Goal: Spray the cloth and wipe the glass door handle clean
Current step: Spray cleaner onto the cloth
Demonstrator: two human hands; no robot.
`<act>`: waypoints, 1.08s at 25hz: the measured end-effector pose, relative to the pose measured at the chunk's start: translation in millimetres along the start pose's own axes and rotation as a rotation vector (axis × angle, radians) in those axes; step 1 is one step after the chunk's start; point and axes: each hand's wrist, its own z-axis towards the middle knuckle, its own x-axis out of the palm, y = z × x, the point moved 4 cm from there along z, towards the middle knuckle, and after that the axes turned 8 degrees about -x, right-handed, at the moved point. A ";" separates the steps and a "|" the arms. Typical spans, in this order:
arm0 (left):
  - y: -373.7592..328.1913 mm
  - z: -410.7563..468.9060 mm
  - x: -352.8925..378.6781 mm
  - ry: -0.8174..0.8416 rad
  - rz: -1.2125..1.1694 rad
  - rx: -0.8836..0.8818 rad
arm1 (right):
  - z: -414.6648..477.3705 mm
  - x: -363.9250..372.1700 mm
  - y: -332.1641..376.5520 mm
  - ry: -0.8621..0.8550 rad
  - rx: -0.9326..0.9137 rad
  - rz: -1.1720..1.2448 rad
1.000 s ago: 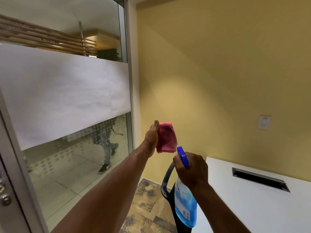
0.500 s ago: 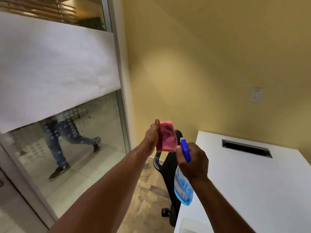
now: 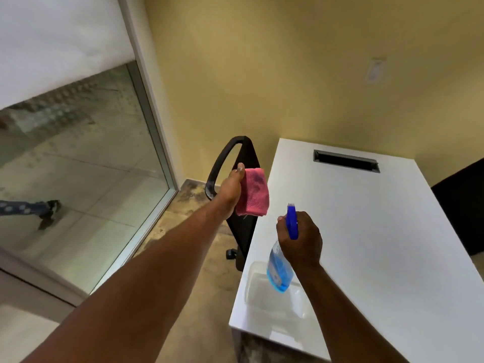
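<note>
My left hand (image 3: pixel 231 189) holds a folded pink cloth (image 3: pixel 253 193) upright at arm's length, with a darker damp patch on its face. My right hand (image 3: pixel 301 239) grips a spray bottle (image 3: pixel 280 268) of blue liquid by its blue trigger head (image 3: pixel 291 221), nozzle turned toward the cloth, a short gap below and to the right of it. The bottle hangs over the near left corner of the white desk. The glass door handle is out of view; only the glass wall (image 3: pixel 78 166) with its frosted band shows at left.
A white desk (image 3: pixel 366 244) with a black cable slot (image 3: pixel 345 161) fills the right. A clear plastic tray (image 3: pixel 272 292) sits on its near corner. A black office chair (image 3: pixel 241 179) stands between desk and glass. A person's leg shows beyond the glass.
The view has tilted downward and right, so the door lock left the frame. Both hands dropped lower; the bottle has drawn away from the cloth and moved over the desk corner.
</note>
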 end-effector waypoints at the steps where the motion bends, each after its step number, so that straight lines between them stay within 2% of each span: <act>1: 6.6 2.4 4.2 0.002 0.019 -0.002 | -8.4 -2.1 -9.2 -0.006 0.031 -0.015; 8: 55.4 16.5 21.1 0.006 0.102 -0.073 | -61.7 -9.4 -67.1 0.007 0.234 -0.089; 14: 82.5 21.2 23.8 -0.017 0.117 -0.151 | -97.1 1.2 -94.3 0.138 0.294 -0.145; 18: 80.4 24.5 18.7 -0.025 0.132 -0.141 | -105.6 2.7 -98.8 0.197 0.319 -0.155; 22: 70.0 24.8 16.7 -0.017 0.115 -0.112 | -96.4 -5.7 -88.1 0.161 0.256 -0.187; 27: 51.1 22.9 20.3 -0.004 0.119 -0.055 | -66.2 -13.8 -56.9 0.025 0.034 -0.178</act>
